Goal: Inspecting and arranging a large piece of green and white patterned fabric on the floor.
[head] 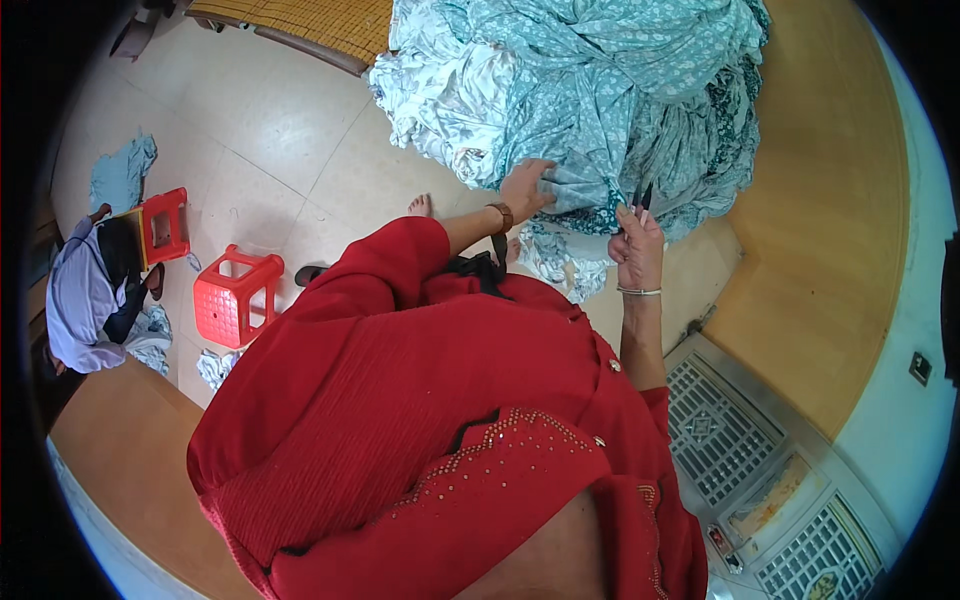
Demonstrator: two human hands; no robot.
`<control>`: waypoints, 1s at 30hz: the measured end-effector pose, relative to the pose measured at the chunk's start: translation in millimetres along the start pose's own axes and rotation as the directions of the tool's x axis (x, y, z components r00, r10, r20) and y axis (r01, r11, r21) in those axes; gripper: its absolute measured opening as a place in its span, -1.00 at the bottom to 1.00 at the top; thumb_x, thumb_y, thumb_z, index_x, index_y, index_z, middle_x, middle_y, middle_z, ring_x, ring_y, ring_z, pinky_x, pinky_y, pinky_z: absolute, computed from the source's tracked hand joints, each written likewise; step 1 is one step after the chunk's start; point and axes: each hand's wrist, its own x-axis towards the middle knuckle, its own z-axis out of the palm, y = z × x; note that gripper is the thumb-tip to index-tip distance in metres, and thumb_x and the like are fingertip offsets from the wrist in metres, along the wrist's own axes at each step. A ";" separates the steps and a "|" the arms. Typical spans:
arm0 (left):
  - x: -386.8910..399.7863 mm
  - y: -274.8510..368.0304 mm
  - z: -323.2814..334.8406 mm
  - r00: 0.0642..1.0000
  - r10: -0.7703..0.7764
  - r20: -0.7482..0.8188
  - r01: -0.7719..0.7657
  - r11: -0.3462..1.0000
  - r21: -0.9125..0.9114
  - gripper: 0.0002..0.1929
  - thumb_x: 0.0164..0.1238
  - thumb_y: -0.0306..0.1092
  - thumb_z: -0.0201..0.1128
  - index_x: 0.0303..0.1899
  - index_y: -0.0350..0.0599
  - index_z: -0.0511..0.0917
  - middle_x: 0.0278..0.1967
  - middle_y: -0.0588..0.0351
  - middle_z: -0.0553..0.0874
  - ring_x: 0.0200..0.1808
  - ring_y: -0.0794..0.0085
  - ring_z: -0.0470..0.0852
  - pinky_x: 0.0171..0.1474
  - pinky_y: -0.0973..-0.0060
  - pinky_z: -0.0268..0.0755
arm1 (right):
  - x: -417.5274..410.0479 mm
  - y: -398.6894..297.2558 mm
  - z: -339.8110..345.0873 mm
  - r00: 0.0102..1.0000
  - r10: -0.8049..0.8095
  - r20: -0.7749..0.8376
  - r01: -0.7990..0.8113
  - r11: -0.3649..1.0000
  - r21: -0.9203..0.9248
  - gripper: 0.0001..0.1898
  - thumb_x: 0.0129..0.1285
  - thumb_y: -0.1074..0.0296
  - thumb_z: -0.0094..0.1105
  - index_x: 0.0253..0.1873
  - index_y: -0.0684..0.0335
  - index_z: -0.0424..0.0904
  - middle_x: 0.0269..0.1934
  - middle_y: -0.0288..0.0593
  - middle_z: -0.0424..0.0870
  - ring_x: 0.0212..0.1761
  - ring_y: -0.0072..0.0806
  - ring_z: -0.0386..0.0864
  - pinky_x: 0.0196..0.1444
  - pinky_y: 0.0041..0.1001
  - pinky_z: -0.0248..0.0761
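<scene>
A large heap of teal and white floral cloth rises before me. At its near edge, my left hand grips a pale, greyish-blue fold, with the thumb and fingers on either side of it. My right hand holds a small pair of dark-bladed snips, blades pointing away from me. The thumb and finger of that hand also pinch a dark teal floral edge of the same cloth. Its palm side hides the handles of the snips.
White printed fabric hangs low beneath the heap. Red plastic stools stand to the left, near a seated person. A woven-mat bed lies at the far left, a wooden panel at the right, a metal grille door lower right.
</scene>
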 end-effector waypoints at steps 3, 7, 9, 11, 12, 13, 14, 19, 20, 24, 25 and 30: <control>-10.0 0.1 -4.3 0.995 -0.048 0.090 0.057 0.994 -0.095 -0.59 -0.07 -0.44 0.18 -0.06 -0.16 0.44 -0.19 0.08 0.50 -0.23 0.43 0.45 -0.17 0.55 0.30 | -3.4 -7.8 0.5 1.000 0.008 -0.005 -0.008 1.000 -0.007 -0.88 0.09 0.48 0.15 -0.33 0.16 0.38 -0.64 -0.44 0.31 -0.83 -0.80 -0.03 -0.83 -0.76 -0.15; -24.7 -14.6 -13.0 0.939 -0.165 0.303 0.235 0.949 -0.211 -0.57 -0.06 -0.42 0.19 -0.04 -0.17 0.42 -0.16 0.05 0.52 -0.20 0.38 0.46 -0.12 0.51 0.30 | -9.4 -15.3 -13.2 0.999 0.018 -0.029 -0.018 1.000 -0.023 -0.89 0.09 0.49 0.15 -0.33 0.17 0.39 -0.64 -0.44 0.31 -0.83 -0.80 -0.03 -0.83 -0.76 -0.15; -32.9 -28.5 -15.4 0.801 -0.287 0.526 0.455 0.862 -0.223 -0.55 -0.05 -0.39 0.21 -0.02 -0.18 0.40 -0.15 0.04 0.52 -0.17 0.35 0.47 -0.07 0.50 0.29 | -12.8 -18.4 -25.2 0.998 0.019 -0.063 -0.022 0.999 -0.046 -0.89 0.09 0.49 0.14 -0.32 0.18 0.39 -0.63 -0.44 0.32 -0.83 -0.80 -0.03 -0.82 -0.76 -0.15; -36.2 -35.4 -10.3 0.704 -0.327 0.630 0.560 0.802 -0.209 -0.54 -0.05 -0.38 0.22 -0.01 -0.18 0.40 -0.15 0.04 0.52 -0.16 0.33 0.47 -0.05 0.49 0.28 | -17.5 -16.4 -30.8 0.996 0.020 -0.083 -0.025 0.998 -0.060 -0.90 0.09 0.49 0.14 -0.32 0.18 0.40 -0.63 -0.44 0.32 -0.83 -0.80 -0.03 -0.82 -0.76 -0.15; -36.0 -36.8 -6.6 0.796 -0.327 0.509 0.496 0.835 -0.239 -0.54 -0.04 -0.37 0.23 -0.01 -0.19 0.40 -0.16 0.05 0.53 -0.17 0.35 0.47 -0.06 0.50 0.29 | -20.7 -14.4 -32.8 0.997 0.028 -0.077 -0.030 0.999 -0.028 -0.89 0.09 0.50 0.14 -0.31 0.19 0.40 -0.63 -0.43 0.33 -0.83 -0.80 -0.03 -0.82 -0.76 -0.15; -34.6 -38.3 -2.5 0.871 -0.316 0.377 0.427 0.866 -0.260 -0.55 -0.03 -0.36 0.23 -0.02 -0.20 0.40 -0.17 0.07 0.53 -0.19 0.36 0.46 -0.07 0.51 0.29 | -23.9 -12.6 -34.2 0.997 0.035 -0.072 -0.035 0.999 0.003 -0.89 0.08 0.50 0.14 -0.30 0.19 0.40 -0.63 -0.42 0.34 -0.83 -0.80 -0.03 -0.82 -0.76 -0.15; -32.4 -39.7 1.9 0.926 -0.296 0.236 0.355 0.895 -0.270 -0.55 -0.02 -0.35 0.24 -0.02 -0.21 0.40 -0.19 0.08 0.53 -0.20 0.37 0.46 -0.08 0.53 0.29 | -26.4 -11.1 -35.4 0.997 0.041 -0.065 -0.039 0.999 0.034 -0.88 0.08 0.51 0.14 -0.30 0.20 0.40 -0.62 -0.42 0.34 -0.83 -0.80 -0.02 -0.83 -0.76 -0.15; -10.6 -38.1 28.2 0.834 -0.426 0.351 0.540 0.760 -0.362 -0.55 -0.01 -0.31 0.28 -0.03 -0.19 0.41 -0.24 0.14 0.54 -0.26 0.43 0.46 -0.15 0.52 0.30 | -34.0 -8.6 -32.0 0.999 0.035 -0.020 -0.033 0.997 0.065 -0.89 0.09 0.51 0.12 -0.29 0.20 0.40 -0.62 -0.41 0.35 -0.83 -0.80 -0.02 -0.82 -0.75 -0.13; -9.5 -37.8 30.4 0.775 -0.457 0.436 0.618 0.693 -0.372 -0.55 -0.01 -0.30 0.29 -0.03 -0.19 0.41 -0.25 0.15 0.54 -0.28 0.45 0.45 -0.17 0.51 0.31 | -35.1 -8.6 -31.3 1.000 0.029 -0.005 -0.029 0.997 0.068 -0.89 0.09 0.51 0.12 -0.29 0.20 0.40 -0.63 -0.41 0.34 -0.83 -0.80 -0.02 -0.82 -0.75 -0.13; -14.1 -18.0 14.1 0.602 -0.575 0.554 0.797 0.391 -0.461 -0.61 0.02 -0.32 0.28 -0.07 -0.14 0.43 -0.27 0.17 0.53 -0.31 0.48 0.46 -0.22 0.47 0.31 | -37.5 -8.9 -34.7 0.999 0.002 -0.046 0.001 0.998 0.061 -0.90 0.10 0.50 0.11 -0.30 0.19 0.39 -0.63 -0.42 0.34 -0.83 -0.80 -0.01 -0.82 -0.75 -0.13; -14.0 -14.3 8.9 0.537 -0.598 0.595 0.835 0.278 -0.475 -0.63 0.03 -0.33 0.28 -0.08 -0.13 0.44 -0.27 0.18 0.53 -0.32 0.49 0.46 -0.24 0.46 0.32 | -37.5 -8.7 -35.2 0.998 -0.006 -0.058 0.010 0.998 0.061 -0.90 0.10 0.50 0.10 -0.30 0.19 0.39 -0.63 -0.42 0.34 -0.83 -0.80 -0.01 -0.82 -0.75 -0.13; -15.1 -9.1 -17.2 0.627 -0.434 0.648 0.676 -0.111 -0.729 -0.79 0.02 -0.40 0.27 -0.28 -0.12 0.46 -0.46 0.23 0.51 -0.43 0.57 0.46 -0.38 0.53 0.32 | -34.3 4.2 -41.6 0.998 0.007 -0.059 -0.003 0.999 0.054 -0.90 0.10 0.50 0.10 -0.30 0.18 0.39 -0.63 -0.41 0.34 -0.83 -0.81 -0.05 -0.84 -0.74 -0.18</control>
